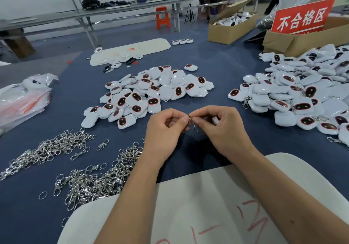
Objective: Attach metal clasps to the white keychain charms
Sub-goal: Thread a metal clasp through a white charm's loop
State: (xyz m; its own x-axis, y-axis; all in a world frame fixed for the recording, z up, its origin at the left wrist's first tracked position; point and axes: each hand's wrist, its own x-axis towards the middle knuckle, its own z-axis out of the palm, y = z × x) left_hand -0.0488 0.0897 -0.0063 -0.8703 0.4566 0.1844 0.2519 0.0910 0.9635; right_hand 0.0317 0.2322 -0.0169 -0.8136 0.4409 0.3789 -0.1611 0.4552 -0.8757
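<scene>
We see the left hand (166, 128) and right hand (222, 128) pinching one clasp (193, 123) between their fingertips near the table's (217, 70) front edge; its long axis hangs downward. A white charm (215, 120) sits in the right hand.

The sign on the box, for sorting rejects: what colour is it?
Red sign with white characters, clearest in the head view.

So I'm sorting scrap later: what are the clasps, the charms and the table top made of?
Clasps: bright silvery metal, by their sharp glints. Charms: glossy white hard plastic, probably, from the smooth highlights, with dark red-rimmed oval insets. Table top: matte dark blue, likely fabric or felt; no shine.
</scene>
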